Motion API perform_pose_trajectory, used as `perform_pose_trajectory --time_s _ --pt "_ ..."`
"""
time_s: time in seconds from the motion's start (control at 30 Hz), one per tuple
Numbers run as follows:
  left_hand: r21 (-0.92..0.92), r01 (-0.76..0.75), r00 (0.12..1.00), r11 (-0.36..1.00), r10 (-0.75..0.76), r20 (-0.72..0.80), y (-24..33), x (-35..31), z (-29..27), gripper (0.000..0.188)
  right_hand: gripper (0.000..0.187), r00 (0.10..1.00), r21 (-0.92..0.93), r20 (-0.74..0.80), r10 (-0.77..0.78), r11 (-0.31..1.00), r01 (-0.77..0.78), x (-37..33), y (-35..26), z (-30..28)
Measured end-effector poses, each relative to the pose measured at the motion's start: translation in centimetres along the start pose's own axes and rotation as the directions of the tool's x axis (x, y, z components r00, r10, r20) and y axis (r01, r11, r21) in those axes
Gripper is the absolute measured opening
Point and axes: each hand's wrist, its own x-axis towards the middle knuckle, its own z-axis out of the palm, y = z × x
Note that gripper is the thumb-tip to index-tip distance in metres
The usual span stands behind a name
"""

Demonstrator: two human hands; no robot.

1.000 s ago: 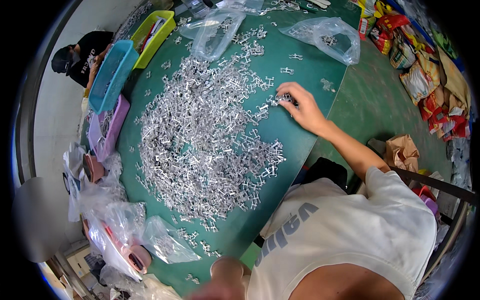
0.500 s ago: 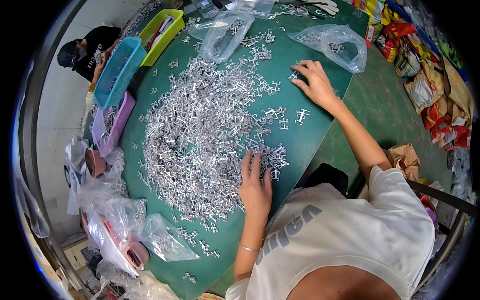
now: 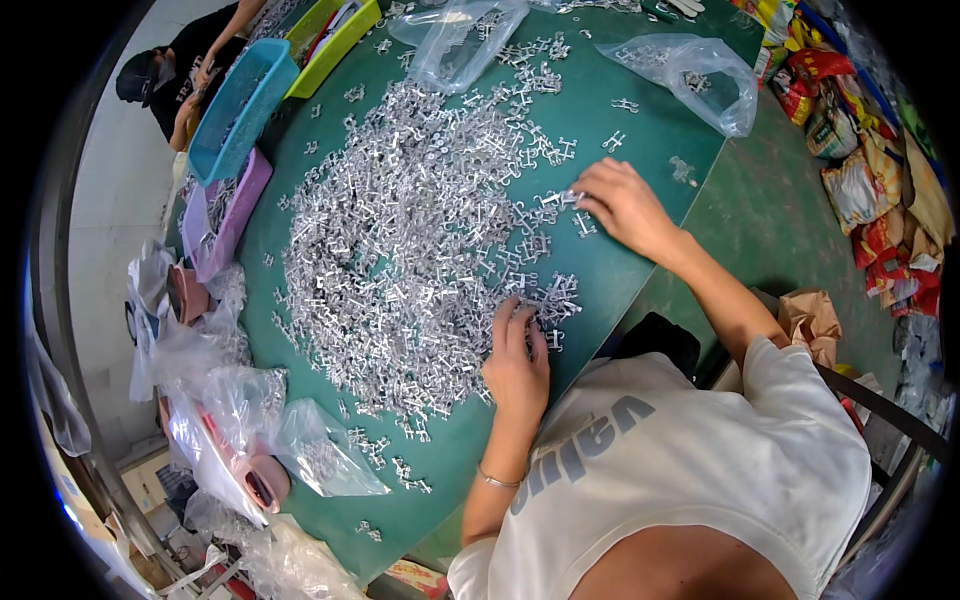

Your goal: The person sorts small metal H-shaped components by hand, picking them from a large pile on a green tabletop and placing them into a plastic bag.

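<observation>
A big heap of small silvery metal parts [image 3: 420,230] covers the middle of a green table [image 3: 640,120]. My left hand [image 3: 517,362] lies palm down on the near edge of the heap, fingers spread over the parts. At the heap's right edge, my right hand [image 3: 622,205] has its fingertips pinched on a small cluster of metal parts. Whether my left hand grips anything I cannot tell.
Clear plastic bags [image 3: 690,75] with parts lie at the far right and far middle. A blue tray [image 3: 235,110], a yellow-green tray [image 3: 335,35] and a pink tray [image 3: 228,215] line the left side, with more bags [image 3: 300,450] below. Another person [image 3: 175,75] sits far left. Coloured packets [image 3: 870,150] litter the floor.
My left hand came up from the lower edge onto the heap's near side. My right hand drew back from the far right toward the heap's right edge.
</observation>
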Motion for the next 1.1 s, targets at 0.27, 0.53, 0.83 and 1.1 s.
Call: perform_pose_trajectory --time_s 0.27,0.53,0.83,1.1 --pt "-0.067 0.065 0.998 0.996 -0.065 0.006 -0.2 -0.4 -0.9 0.021 0.013 0.829 0.578 0.323 0.457 0.598 -0.555 0.7 -0.2 -1.6" --pt "-0.425 0.163 0.986 0.89 -0.157 0.048 2.0 2.1 -1.1 0.04 0.013 0.819 0.739 0.46 0.343 0.363 -0.567 -1.0 -4.1 -0.9" --pt "-0.578 0.141 0.984 0.804 -0.176 -0.005 3.3 3.9 -0.2 0.024 0.013 0.977 0.716 0.106 0.185 0.668 -0.204 -2.0 -6.9 -0.4" --pt "-0.692 0.411 0.893 0.593 -0.415 0.174 3.4 2.8 -0.7 0.015 0.017 0.994 0.47 -0.105 0.03 0.883 0.023 -2.9 -8.2 0.0"
